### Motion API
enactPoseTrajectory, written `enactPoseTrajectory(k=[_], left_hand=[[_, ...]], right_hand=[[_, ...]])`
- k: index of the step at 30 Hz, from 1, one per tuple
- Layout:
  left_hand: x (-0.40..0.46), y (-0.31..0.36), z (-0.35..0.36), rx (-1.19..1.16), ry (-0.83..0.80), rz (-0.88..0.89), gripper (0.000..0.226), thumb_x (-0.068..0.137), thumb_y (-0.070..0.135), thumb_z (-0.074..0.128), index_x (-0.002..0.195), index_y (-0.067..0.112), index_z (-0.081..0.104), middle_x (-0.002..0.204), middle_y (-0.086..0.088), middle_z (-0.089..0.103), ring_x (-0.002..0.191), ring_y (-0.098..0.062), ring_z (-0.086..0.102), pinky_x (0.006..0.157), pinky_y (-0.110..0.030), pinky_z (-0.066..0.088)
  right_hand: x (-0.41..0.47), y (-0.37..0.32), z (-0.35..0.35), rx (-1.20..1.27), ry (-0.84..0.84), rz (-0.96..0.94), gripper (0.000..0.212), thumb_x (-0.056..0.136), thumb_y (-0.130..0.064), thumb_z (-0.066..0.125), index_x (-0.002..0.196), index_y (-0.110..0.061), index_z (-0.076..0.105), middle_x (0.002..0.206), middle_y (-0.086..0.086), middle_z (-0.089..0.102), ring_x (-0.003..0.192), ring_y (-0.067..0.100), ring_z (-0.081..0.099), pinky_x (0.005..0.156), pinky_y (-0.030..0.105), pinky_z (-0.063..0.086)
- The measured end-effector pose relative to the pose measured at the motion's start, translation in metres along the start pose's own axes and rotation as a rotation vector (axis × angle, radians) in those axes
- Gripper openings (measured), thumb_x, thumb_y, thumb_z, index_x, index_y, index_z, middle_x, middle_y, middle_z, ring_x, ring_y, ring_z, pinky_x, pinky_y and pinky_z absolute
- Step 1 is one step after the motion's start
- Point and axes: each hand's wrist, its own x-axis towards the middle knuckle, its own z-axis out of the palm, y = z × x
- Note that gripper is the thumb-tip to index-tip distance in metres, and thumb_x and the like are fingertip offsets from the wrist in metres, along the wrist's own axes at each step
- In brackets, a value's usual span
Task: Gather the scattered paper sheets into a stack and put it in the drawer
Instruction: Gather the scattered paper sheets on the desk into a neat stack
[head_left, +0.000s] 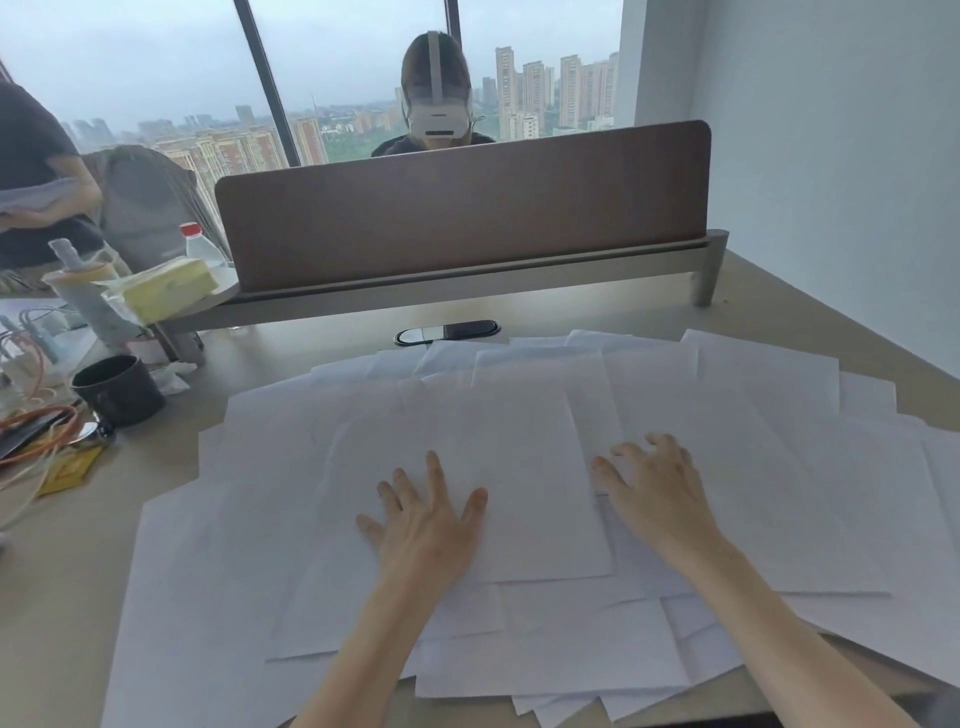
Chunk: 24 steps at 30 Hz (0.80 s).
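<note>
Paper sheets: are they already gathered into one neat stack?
No, the paper sheets lie spread and overlapping across the desk, with both hands resting flat on them.

Two bare forearms enter from the bottom edge of the frame, one at lower centre and one at lower right, each ending in a bare hand: the left hand (427, 525) just left of centre and the right hand (655, 487) to its right. No sleeve, cuff, watch, ring or glove shows on either arm as far as the frame's bottom edge. The arms are slim, the fingers long with short, unpainted nails, though the fingertips are slightly blurred.
</note>
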Motion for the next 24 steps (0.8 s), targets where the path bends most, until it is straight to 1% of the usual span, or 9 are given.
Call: enactPoseTrajectory(k=[3, 5, 8, 12, 15, 17, 20, 22, 24], left_hand=[[0.008, -0.013, -0.011, -0.015, 0.012, -0.042, 0.08, 0.091, 0.072, 0.017, 0.156, 0.031, -0.006, 0.164, -0.014, -0.008, 0.151, -0.033, -0.011, 0.116, -0.061, 0.004], [0.015, -0.022, -0.015, 0.008, -0.014, -0.076, 0.08, 0.09, 0.072, 0.016, 0.156, 0.03, 0.0, 0.164, -0.014, -0.006, 0.151, -0.034, -0.01, 0.114, -0.065, 0.002], [0.018, -0.024, -0.012, 0.059, -0.062, -0.077, 0.08, 0.09, 0.073, 0.014, 0.156, 0.029, 0.004, 0.165, -0.013, -0.004, 0.151, -0.035, -0.006, 0.113, -0.066, 0.004], [0.015, -0.012, -0.01, 0.042, -0.04, -0.02, 0.08, 0.092, 0.07, 0.017, 0.156, 0.028, -0.002, 0.165, -0.012, -0.005, 0.152, -0.031, -0.003, 0.116, -0.059, 0.01], [0.013, -0.007, -0.015, -0.038, -0.002, 0.01, 0.079, 0.093, 0.068, 0.02, 0.156, 0.03, -0.009, 0.164, -0.015, -0.01, 0.151, -0.032, 0.001, 0.116, -0.053, 0.013], [0.016, -0.009, -0.021, -0.06, 0.023, -0.009, 0.079, 0.093, 0.069, 0.019, 0.156, 0.029, -0.006, 0.163, -0.017, -0.01, 0.151, -0.034, -0.001, 0.117, -0.051, 0.012], [0.023, -0.02, -0.025, 0.033, -0.015, -0.115, 0.078, 0.091, 0.072, 0.015, 0.156, 0.03, 0.004, 0.163, -0.019, -0.004, 0.15, -0.037, -0.005, 0.116, -0.059, 0.007], [0.024, -0.023, -0.022, 0.072, -0.067, -0.151, 0.078, 0.089, 0.074, 0.013, 0.155, 0.031, 0.01, 0.163, -0.02, 0.0, 0.15, -0.039, -0.003, 0.115, -0.063, 0.007], [0.021, -0.02, -0.017, 0.074, -0.059, -0.134, 0.077, 0.09, 0.073, 0.014, 0.155, 0.03, 0.011, 0.162, -0.021, 0.004, 0.149, -0.039, -0.001, 0.114, -0.063, 0.008]], right_hand=[[0.006, 0.008, -0.002, -0.161, -0.074, 0.083, 0.065, 0.1, -0.064, 0.024, 0.156, -0.031, 0.028, 0.166, 0.018, 0.007, 0.154, 0.038, 0.004, 0.12, 0.061, 0.005], [0.007, 0.01, 0.001, -0.204, -0.131, 0.088, 0.07, 0.099, -0.066, 0.019, 0.16, -0.031, 0.014, 0.168, 0.011, 0.007, 0.154, 0.038, 0.002, 0.119, 0.067, 0.004], [0.005, 0.005, 0.005, -0.189, -0.176, 0.016, 0.073, 0.1, -0.064, 0.019, 0.161, -0.028, 0.003, 0.17, 0.005, 0.008, 0.155, 0.034, 0.002, 0.12, 0.064, 0.005], [0.0, -0.007, 0.002, -0.053, -0.171, -0.052, 0.074, 0.1, -0.062, 0.028, 0.162, -0.03, 0.002, 0.169, 0.008, 0.01, 0.156, 0.028, 0.011, 0.122, 0.051, 0.011], [0.001, -0.009, -0.006, 0.086, -0.12, -0.005, 0.068, 0.101, -0.058, 0.035, 0.159, -0.028, 0.017, 0.168, 0.015, 0.002, 0.155, 0.032, 0.007, 0.122, 0.046, 0.016], [0.004, -0.005, -0.008, -0.017, -0.056, 0.023, 0.065, 0.101, -0.06, 0.032, 0.156, -0.026, 0.024, 0.167, 0.018, 0.003, 0.155, 0.036, 0.003, 0.121, 0.052, 0.013], [0.01, 0.004, -0.006, -0.188, -0.081, 0.108, 0.071, 0.098, -0.069, 0.022, 0.157, -0.03, 0.021, 0.167, 0.019, 0.009, 0.154, 0.041, 0.003, 0.118, 0.066, 0.005], [0.01, 0.004, 0.0, -0.217, -0.134, 0.116, 0.076, 0.096, -0.072, 0.018, 0.159, -0.03, 0.016, 0.167, 0.014, 0.013, 0.153, 0.04, 0.006, 0.116, 0.069, 0.006], [0.007, -0.001, 0.006, -0.209, -0.161, 0.077, 0.077, 0.096, -0.071, 0.017, 0.161, -0.028, 0.012, 0.168, 0.01, 0.011, 0.154, 0.038, 0.005, 0.118, 0.067, 0.008]])
